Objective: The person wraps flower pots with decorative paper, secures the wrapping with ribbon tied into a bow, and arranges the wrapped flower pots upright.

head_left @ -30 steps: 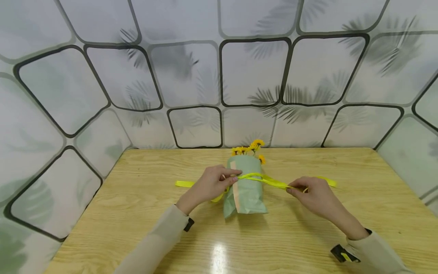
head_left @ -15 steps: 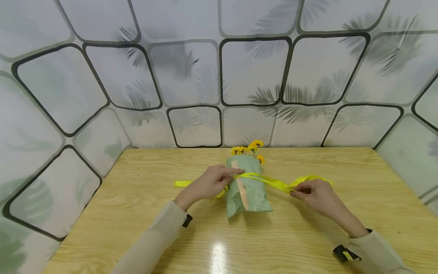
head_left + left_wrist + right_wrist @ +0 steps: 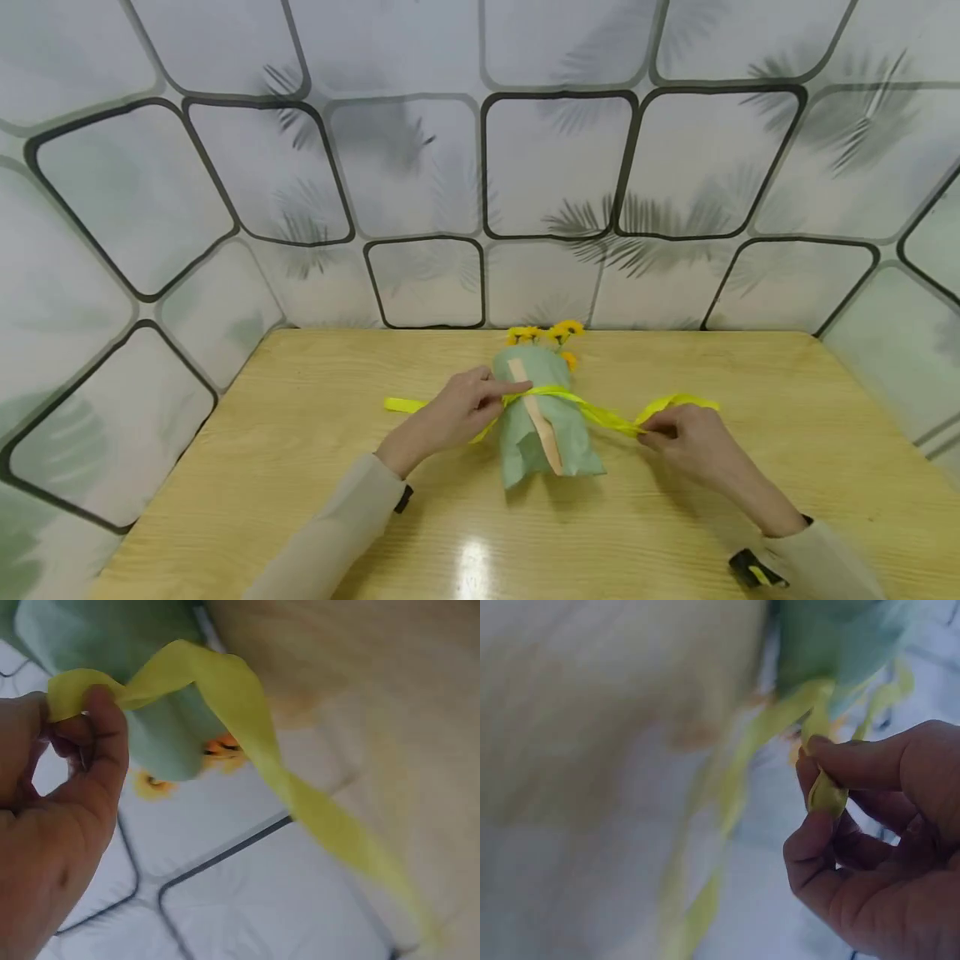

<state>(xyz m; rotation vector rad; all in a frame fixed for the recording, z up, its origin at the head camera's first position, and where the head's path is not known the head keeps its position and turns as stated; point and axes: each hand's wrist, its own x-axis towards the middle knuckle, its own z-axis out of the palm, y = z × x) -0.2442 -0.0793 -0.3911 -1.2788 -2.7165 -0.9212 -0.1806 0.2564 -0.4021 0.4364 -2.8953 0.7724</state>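
A small bouquet in pale green wrapping paper (image 3: 551, 362) lies on the table, a peach strip (image 3: 543, 429) running slantwise down its front. Yellow flowers (image 3: 566, 327) poke out at its far end. Around its middle goes a bright yellow ribbon (image 3: 611, 421). My left hand (image 3: 465, 404) is at the bouquet's left side, index finger stretched over the wrap; in the left wrist view it pinches the ribbon (image 3: 240, 697). To the right of the bouquet, my right hand (image 3: 693, 437) holds the ribbon pulled out sideways, pinched between thumb and fingers in the right wrist view.
The wooden table (image 3: 300, 500) reaches back to a patterned wall covering (image 3: 420, 192) that closes in behind and on both sides. One ribbon tail (image 3: 403, 405) lies left of my left hand; another loop (image 3: 675, 402) rises behind my right hand.
The near end of the bouquet has swung to the right, and its peach strip now slants more. My right hand has shifted slightly right, still gripping the ribbon. The left hand stays at the wrap.
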